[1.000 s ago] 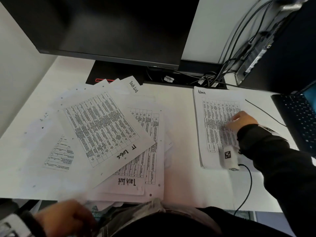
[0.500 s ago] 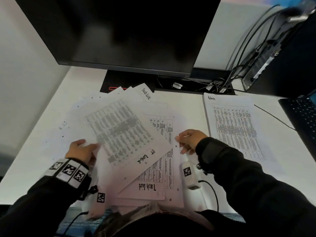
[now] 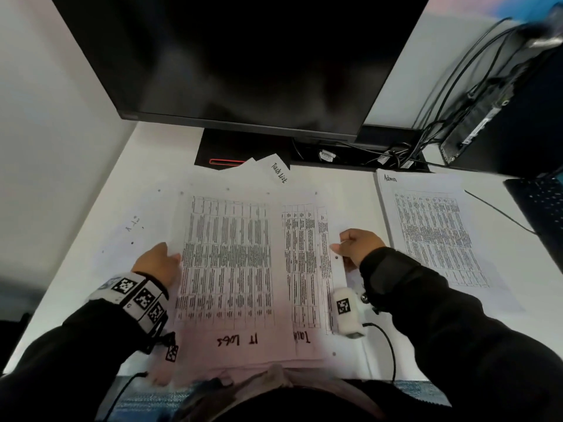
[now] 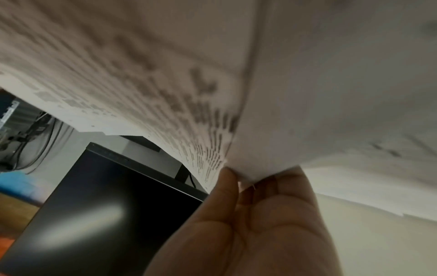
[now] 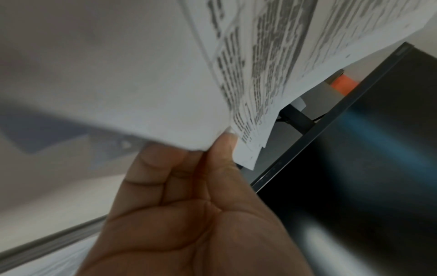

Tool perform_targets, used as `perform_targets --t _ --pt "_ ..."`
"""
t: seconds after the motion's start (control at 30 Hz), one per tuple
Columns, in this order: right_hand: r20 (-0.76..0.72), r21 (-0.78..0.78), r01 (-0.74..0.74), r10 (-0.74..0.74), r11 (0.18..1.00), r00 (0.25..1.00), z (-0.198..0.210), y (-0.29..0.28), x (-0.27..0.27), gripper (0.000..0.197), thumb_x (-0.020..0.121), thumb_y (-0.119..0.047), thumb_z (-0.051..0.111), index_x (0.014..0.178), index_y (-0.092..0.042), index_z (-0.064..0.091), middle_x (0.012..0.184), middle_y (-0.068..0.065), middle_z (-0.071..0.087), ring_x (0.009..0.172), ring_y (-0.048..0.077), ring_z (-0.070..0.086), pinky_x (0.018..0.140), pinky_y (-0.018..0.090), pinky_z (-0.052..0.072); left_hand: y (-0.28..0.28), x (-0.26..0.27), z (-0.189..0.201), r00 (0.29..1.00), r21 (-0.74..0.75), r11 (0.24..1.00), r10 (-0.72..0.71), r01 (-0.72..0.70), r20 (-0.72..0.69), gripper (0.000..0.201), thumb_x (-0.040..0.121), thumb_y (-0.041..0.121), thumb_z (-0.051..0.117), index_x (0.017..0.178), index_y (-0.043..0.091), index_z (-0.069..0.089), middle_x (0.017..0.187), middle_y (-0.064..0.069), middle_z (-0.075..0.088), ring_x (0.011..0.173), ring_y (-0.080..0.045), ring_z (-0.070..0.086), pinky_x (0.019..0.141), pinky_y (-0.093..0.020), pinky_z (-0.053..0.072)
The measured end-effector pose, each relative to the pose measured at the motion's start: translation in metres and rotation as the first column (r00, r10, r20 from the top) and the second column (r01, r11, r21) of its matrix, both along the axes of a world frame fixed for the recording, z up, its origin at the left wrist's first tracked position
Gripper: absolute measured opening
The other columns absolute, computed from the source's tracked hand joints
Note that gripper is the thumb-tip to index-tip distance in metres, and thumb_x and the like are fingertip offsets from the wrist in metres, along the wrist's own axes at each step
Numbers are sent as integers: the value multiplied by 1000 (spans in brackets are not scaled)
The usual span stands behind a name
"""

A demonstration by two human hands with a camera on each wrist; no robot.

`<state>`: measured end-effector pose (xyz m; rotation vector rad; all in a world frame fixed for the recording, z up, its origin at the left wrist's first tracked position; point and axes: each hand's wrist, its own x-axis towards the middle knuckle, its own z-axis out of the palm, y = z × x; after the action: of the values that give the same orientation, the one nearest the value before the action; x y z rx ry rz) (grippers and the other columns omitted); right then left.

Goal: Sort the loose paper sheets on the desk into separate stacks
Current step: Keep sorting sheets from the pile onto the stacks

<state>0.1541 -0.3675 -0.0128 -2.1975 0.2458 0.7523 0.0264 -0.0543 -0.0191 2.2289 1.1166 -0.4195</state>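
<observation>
A bundle of loose printed sheets (image 3: 231, 263) is lifted off the white desk (image 3: 359, 190) in front of me, its top page marked "IT Logs" and a "Task List" page (image 3: 307, 269) showing beneath on the right. My left hand (image 3: 158, 263) grips the bundle's left edge; the left wrist view shows the fingers (image 4: 248, 186) pinching the paper (image 4: 307, 93). My right hand (image 3: 356, 245) pinches the right edge, seen close in the right wrist view with the thumb (image 5: 224, 145) on the sheets (image 5: 141, 74). A separate "Admin" stack (image 3: 432, 233) lies flat at right.
A large dark monitor (image 3: 243, 56) stands at the back, its base (image 3: 225, 150) partly under a "Task list" sheet (image 3: 274, 172). Cables (image 3: 396, 153) and a black computer box (image 3: 502, 117) sit at back right. A laptop keyboard (image 3: 545, 208) is at the right edge.
My right hand left the Admin stack and came to the middle pile. My left hand rose from below the desk. Both now hold the gathered sheets, squared up and lifted.
</observation>
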Motion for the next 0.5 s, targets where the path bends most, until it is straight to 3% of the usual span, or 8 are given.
perform_targets --t 0.07,0.13,0.17,0.23,0.37,0.43,0.5 --pt "7 -78 -61 62 995 998 0 10 -4 10 92 -17 56 86 -9 57 86 17 64 77 30 61 89 44 52 -4 2 -2 1000 -45 999 -18 19 24 35 95 17 45 124 -4 42 125 -24 52 116 -36 49 95 -39 37" --pt "1 -167 -124 126 978 992 0 22 -8 27 98 -24 43 112 -5 56 109 19 63 91 30 59 95 37 47 -16 3 -2 998 -115 993 12 -4 67 47 95 17 48 136 2 32 134 -21 47 121 -36 46 98 -38 36" --pt "-24 -194 -136 133 972 991 2 28 -11 39 99 -29 37 127 -4 48 123 19 57 102 30 57 97 33 42 -23 4 -1 996 -158 987 28 -14 83 53 95 18 48 141 6 27 139 -18 43 125 -35 44 100 -38 35" --pt "-61 -213 -147 136 966 989 4 37 -17 54 100 -37 32 141 -3 31 141 17 43 122 29 48 99 30 37 -34 6 -1 995 -235 972 28 -4 97 55 95 21 49 143 9 25 142 -14 41 127 -32 43 99 -35 35" --pt "-68 -228 -210 199 951 978 2 45 -25 64 95 -45 42 142 -4 27 145 14 39 127 29 45 91 30 40 -52 9 -7 989 -297 945 -109 136 104 44 96 26 46 135 10 35 132 -11 51 109 -28 51 91 -35 41" --pt "-39 -235 -219 216 947 976 0 42 -25 54 93 -38 52 133 -5 39 137 11 48 122 27 49 90 28 41 -57 8 -9 979 -286 937 -190 203 71 40 97 27 43 133 11 37 130 -11 52 115 -29 50 95 -38 40" --pt "-14 -241 -191 193 952 981 -1 35 -22 41 91 -30 57 124 -6 49 129 10 56 117 27 53 90 27 42 -61 8 -9 961 -275 921 -267 276 71 30 97 28 42 121 11 46 119 -9 59 108 -27 54 94 -37 44"
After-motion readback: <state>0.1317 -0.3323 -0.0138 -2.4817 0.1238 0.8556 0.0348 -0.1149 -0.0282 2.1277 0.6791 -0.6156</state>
